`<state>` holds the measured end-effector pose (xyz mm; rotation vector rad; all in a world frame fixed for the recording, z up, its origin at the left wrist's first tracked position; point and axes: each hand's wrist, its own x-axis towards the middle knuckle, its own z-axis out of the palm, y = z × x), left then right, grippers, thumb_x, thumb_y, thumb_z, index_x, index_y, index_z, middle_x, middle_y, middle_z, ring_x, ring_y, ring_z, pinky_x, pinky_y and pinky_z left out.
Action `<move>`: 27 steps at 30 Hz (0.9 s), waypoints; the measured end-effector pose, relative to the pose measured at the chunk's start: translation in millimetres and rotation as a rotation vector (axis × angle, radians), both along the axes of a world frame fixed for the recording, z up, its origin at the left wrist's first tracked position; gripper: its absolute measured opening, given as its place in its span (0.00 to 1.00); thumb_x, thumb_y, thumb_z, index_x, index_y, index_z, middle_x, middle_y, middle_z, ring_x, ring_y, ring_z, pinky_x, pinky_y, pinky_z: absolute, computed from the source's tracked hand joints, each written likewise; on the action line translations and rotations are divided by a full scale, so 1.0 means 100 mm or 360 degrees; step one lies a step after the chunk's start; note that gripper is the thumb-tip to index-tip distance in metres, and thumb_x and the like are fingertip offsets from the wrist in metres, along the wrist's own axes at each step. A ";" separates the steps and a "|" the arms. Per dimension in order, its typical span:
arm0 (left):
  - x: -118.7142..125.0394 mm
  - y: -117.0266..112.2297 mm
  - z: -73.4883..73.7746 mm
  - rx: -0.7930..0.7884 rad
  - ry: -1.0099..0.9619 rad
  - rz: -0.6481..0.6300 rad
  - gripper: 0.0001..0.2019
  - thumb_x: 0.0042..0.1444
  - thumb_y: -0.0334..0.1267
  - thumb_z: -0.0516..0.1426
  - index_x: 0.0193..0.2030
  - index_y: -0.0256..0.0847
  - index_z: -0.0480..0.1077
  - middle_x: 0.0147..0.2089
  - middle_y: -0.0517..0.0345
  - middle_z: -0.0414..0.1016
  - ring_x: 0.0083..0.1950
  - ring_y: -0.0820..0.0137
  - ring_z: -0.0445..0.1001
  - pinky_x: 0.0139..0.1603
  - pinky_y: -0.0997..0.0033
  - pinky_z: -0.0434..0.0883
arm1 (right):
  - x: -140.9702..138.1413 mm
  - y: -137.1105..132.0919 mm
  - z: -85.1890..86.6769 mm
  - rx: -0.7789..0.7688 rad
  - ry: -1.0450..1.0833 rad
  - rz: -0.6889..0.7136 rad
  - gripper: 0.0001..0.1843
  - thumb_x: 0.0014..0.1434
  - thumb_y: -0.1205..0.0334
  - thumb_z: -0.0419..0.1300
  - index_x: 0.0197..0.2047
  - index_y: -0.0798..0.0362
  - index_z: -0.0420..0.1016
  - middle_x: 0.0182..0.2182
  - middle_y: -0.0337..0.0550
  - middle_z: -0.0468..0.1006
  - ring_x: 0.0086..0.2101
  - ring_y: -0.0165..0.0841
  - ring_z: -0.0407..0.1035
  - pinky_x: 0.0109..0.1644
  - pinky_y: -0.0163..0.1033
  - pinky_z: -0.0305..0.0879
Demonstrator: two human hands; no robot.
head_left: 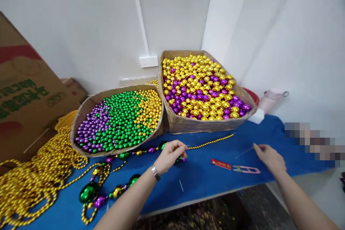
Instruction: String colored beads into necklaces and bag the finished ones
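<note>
My left hand is closed in a pinch on a strand of mixed green, purple and gold beads lying on the blue cloth; a thin string of small gold beads runs on to the right from it. My right hand is closed on the end of a thin needle or wire that points left. Small red-and-pink thread snips lie between my hands. Larger green, gold and purple beads of the strand lie at lower left.
A cardboard tray holds small purple, green and gold beads. A bigger cardboard box holds larger gold and purple balls. A heap of gold bead strings lies at left beside a large carton. White walls stand behind.
</note>
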<state>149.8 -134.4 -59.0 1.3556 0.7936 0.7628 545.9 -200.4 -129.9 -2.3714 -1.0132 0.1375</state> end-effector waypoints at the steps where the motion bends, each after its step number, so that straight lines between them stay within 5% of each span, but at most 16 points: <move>1: 0.00 0.00 0.03 -0.0010 -0.0010 -0.0005 0.19 0.53 0.52 0.56 0.33 0.35 0.70 0.23 0.58 0.71 0.25 0.75 0.68 0.30 0.75 0.64 | 0.01 0.00 0.01 -0.0095 -0.0074 -0.0009 0.13 0.62 0.54 0.55 0.44 0.53 0.71 0.39 0.43 0.74 0.37 0.31 0.71 0.40 0.41 0.68; 10: 0.07 -0.03 0.13 -0.0094 0.0014 0.0099 0.15 0.54 0.49 0.57 0.35 0.36 0.70 0.16 0.70 0.54 0.18 0.80 0.52 0.24 0.78 0.61 | -0.20 0.51 0.01 -0.0567 -0.0391 0.0551 0.15 0.62 0.58 0.56 0.51 0.54 0.67 0.47 0.45 0.71 0.42 0.34 0.70 0.44 0.45 0.69; 18: 0.02 -0.05 0.22 -0.0155 -0.0129 0.0180 0.15 0.51 0.48 0.59 0.32 0.35 0.71 0.24 0.62 0.65 0.22 0.80 0.59 0.28 0.76 0.65 | -0.23 0.68 0.07 -0.0618 -0.0385 0.0718 0.15 0.62 0.57 0.56 0.49 0.55 0.68 0.46 0.44 0.71 0.42 0.33 0.70 0.44 0.44 0.69; 22: -0.03 -0.02 0.25 -0.0233 -0.0181 0.0263 0.15 0.50 0.47 0.60 0.32 0.34 0.71 0.20 0.67 0.57 0.19 0.82 0.52 0.20 0.81 0.56 | -0.35 0.56 0.27 -0.0527 -0.0277 0.0837 0.13 0.64 0.58 0.52 0.47 0.57 0.68 0.38 0.43 0.74 0.33 0.29 0.71 0.38 0.39 0.69; 27: -0.08 0.01 0.23 -0.0349 -0.0143 0.0332 0.17 0.47 0.49 0.61 0.32 0.35 0.71 0.17 0.72 0.46 0.17 0.83 0.42 0.15 0.81 0.44 | -0.79 0.25 0.75 -0.0335 -0.0153 0.1352 0.12 0.64 0.60 0.43 0.39 0.50 0.67 0.27 0.38 0.75 0.27 0.30 0.71 0.34 0.35 0.66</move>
